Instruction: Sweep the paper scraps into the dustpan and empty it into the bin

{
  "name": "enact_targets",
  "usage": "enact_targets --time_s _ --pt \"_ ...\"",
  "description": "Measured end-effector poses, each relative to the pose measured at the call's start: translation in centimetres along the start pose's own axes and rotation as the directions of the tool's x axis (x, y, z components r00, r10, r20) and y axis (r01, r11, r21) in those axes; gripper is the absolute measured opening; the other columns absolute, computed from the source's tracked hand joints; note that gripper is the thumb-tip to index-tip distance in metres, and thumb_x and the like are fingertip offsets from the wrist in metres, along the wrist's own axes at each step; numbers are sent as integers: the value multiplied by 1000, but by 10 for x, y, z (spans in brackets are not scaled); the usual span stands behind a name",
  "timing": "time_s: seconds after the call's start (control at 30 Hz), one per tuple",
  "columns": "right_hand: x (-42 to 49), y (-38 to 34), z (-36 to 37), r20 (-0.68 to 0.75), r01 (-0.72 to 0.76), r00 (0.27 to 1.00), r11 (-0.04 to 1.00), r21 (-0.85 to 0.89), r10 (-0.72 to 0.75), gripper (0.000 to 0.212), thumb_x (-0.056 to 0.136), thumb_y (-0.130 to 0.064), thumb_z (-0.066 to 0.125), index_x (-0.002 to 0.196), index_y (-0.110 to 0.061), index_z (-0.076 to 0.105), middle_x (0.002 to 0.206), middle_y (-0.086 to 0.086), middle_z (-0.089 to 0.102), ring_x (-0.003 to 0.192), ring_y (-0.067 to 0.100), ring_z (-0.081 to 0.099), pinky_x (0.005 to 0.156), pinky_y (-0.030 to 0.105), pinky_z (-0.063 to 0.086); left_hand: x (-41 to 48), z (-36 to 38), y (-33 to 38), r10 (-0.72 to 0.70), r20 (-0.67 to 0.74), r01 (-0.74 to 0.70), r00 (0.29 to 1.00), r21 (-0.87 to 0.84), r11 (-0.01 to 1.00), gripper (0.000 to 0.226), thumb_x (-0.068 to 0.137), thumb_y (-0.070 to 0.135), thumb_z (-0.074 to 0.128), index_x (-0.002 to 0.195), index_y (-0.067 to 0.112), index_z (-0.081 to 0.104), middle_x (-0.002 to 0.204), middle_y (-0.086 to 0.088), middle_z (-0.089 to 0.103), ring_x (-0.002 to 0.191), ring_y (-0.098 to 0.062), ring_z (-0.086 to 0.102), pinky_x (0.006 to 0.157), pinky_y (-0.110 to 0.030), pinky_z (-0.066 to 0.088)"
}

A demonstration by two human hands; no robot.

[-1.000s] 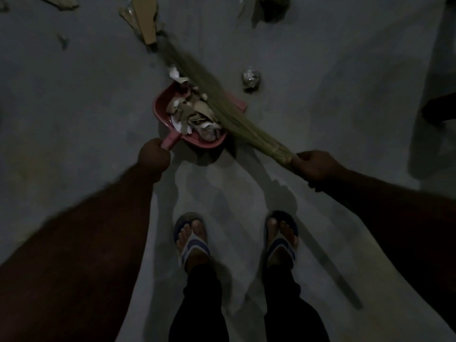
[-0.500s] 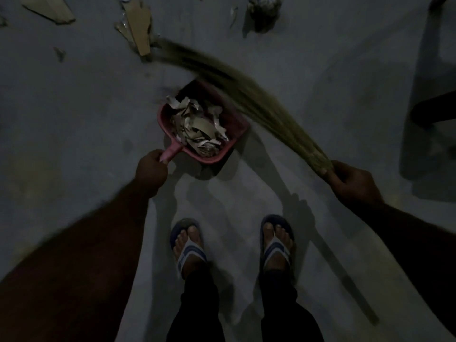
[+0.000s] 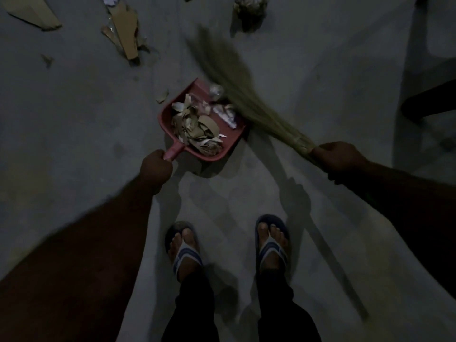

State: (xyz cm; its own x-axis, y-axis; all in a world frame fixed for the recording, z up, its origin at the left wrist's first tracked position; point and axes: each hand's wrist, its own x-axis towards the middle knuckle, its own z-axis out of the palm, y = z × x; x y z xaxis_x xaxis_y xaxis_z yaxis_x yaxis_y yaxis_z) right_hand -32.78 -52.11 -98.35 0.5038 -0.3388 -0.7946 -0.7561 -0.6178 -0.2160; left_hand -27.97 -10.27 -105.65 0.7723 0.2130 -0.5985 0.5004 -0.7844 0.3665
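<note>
A red dustpan (image 3: 167,124) sits on the grey floor ahead of my feet, piled with brown and white paper scraps (image 3: 197,127). My left hand (image 3: 155,167) is shut on its handle. My right hand (image 3: 338,159) grips the bound end of a straw broom (image 3: 246,90), whose blurred bristles lie across the pan's far right corner. A crumpled foil-like ball (image 3: 216,90) rests at the pan's mouth against the bristles. One small scrap (image 3: 162,96) lies just outside the pan's left edge.
Cardboard pieces lie on the floor at the far left (image 3: 32,13) and upper middle (image 3: 125,28). A crumpled wad (image 3: 250,6) sits at the top. A dark furniture leg (image 3: 429,99) stands at the right. My sandalled feet (image 3: 185,250) are below the pan.
The broom has swung from the far left over to the pan's right corner, pushing the crumpled ball into the pan's mouth. My right hand drew back to the right. The dustpan shifted slightly.
</note>
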Motion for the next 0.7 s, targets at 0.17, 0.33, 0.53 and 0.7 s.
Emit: enact_targets --time_s 0.17,0.33,0.53,0.7 --pt "-27 -5 14 80 110 991 993 -53 -106 41 95 -52 52 118 -24 71 87 4 67 67 31 68 52 35 55 -5 -4 16 -74 0 72 997 -189 979 24 87 23 55 90 3 68 82 -18 61 71 -27 55 61 -33 40" --pt "-71 -30 4 30 177 984 984 26 -178 36 95 -55 53 112 -30 73 82 6 71 56 20 61 47 29 50 -30 -38 14 -161 -11 145 987 -384 912 23 88 26 60 90 5 69 78 -14 62 70 -23 54 61 -32 40" --pt "-148 -122 -46 76 276 959 961 -24 -274 32 94 -59 53 101 -34 72 86 6 72 56 17 63 45 29 52 -80 -172 51 -189 10 160 982 -574 803 18 94 27 60 95 11 67 66 -3 56 54 -14 47 40 -20 34" --pt "-207 -244 -81 90 405 912 912 -61 -399 31 90 -63 54 91 -36 71 88 13 73 55 21 62 47 30 52 -90 -301 46 -239 -47 142 970 -689 711 16 93 19 61 98 6 68 58 -1 57 27 0 39 32 -11 27"
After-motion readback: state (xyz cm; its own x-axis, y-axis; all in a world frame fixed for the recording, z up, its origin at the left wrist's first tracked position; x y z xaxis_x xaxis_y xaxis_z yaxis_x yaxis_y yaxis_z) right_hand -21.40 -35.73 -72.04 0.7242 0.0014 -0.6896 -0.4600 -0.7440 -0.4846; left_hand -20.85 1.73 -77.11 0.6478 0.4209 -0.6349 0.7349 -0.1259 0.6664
